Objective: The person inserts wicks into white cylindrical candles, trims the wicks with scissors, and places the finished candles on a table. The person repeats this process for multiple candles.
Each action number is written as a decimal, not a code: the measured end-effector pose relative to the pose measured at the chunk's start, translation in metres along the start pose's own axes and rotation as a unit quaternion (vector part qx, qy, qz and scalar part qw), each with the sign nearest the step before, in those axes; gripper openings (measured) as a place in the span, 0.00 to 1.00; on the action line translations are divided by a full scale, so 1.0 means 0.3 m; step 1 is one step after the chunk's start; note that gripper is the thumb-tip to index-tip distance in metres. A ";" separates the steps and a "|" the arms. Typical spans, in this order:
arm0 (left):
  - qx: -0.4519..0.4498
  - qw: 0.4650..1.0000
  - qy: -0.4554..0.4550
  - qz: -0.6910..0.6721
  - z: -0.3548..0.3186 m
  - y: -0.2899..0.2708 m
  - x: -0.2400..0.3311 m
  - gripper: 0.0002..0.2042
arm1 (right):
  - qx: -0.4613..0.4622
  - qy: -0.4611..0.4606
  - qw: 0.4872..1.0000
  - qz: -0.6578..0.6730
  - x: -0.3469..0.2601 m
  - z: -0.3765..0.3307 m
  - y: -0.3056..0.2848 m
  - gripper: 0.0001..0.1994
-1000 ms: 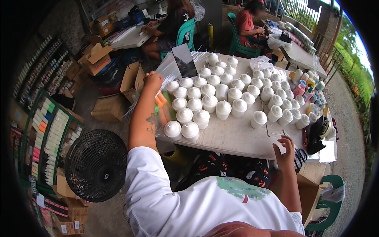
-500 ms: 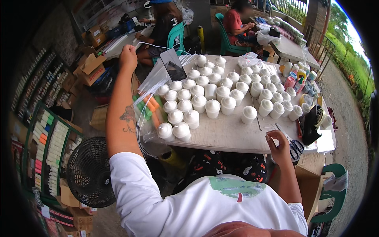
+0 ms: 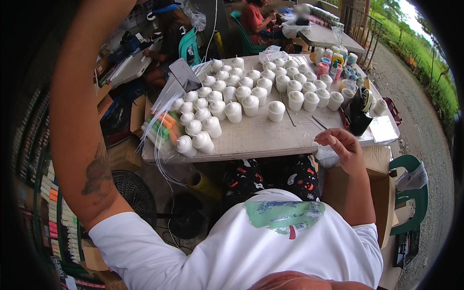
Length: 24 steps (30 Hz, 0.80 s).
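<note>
My left arm reaches up past the top edge, so its hand is out of sight. A thin white cord rises from the table's far left side and leaves the view at the top. My right hand hovers at the table's front edge, its fingers loosely bent and the thumb apart; I see nothing held in it. Just beyond it lie the scissors' blades, the handles hidden by the hand. Rows of white candles with domed tops stand on the table, several with wicks sticking up.
A dark phone or tablet leans behind the candles. Orange and green sticks and loose white strands lie at the left. Paint bottles and a black device stand at the right. A fan is below left. Two people sit farther back.
My left hand has gone up out of view, and the white cord now runs upward. My right hand has risen slightly, over the scissors' handles. The whole view has shifted.
</note>
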<state>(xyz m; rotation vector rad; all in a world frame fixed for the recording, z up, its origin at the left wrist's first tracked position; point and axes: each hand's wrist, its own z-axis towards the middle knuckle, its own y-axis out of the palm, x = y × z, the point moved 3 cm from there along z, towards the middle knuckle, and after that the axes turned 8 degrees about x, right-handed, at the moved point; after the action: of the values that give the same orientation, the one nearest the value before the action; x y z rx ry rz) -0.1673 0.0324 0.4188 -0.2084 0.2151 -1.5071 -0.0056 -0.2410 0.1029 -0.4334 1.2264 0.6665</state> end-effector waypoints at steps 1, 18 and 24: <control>-0.043 0.998 0.035 -0.022 -0.077 -0.024 0.093 0.06 | -0.049 -0.002 0.997 0.054 -0.031 -0.016 0.020 0.18; -0.371 0.897 0.049 -0.237 -0.934 0.132 0.164 0.11 | 0.141 -0.208 0.890 0.380 -0.285 -0.006 -0.355 0.21; -0.255 0.954 0.148 -0.053 -1.080 0.149 0.011 0.18 | 0.368 -0.232 0.855 0.281 -0.160 -0.322 -0.747 0.25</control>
<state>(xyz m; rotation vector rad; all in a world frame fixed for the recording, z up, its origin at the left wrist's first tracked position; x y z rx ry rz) -0.2110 0.0305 0.0947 -0.4096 0.8480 -1.5635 0.0679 -0.4785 0.1099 0.7261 1.0345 0.6755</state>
